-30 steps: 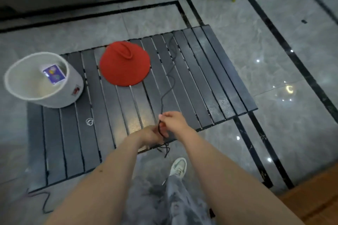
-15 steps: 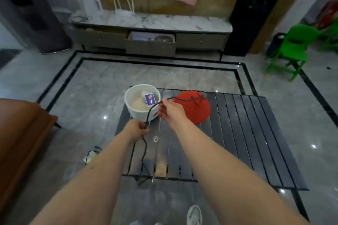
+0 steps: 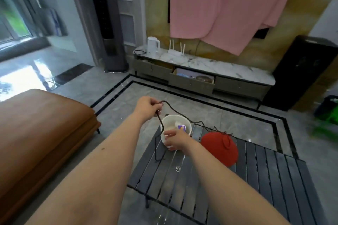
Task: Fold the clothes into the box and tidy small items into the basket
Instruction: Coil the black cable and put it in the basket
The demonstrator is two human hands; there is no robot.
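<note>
Black cord (image 3: 161, 126) strung between both hands over white basket (image 3: 190, 129).
Left grip (image 3: 146, 107) pinching cord loop, raised; right grip (image 3: 176, 139) seemingly clamped on cord at basket rim, beside red hat (image 3: 219, 148) on slatted tabletop (image 3: 265, 179).

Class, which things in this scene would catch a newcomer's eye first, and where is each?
The left hand holds a black cord raised above the white basket on the slatted table. A red hat lies right of the basket, and pink cloth hangs on the far wall.
</note>
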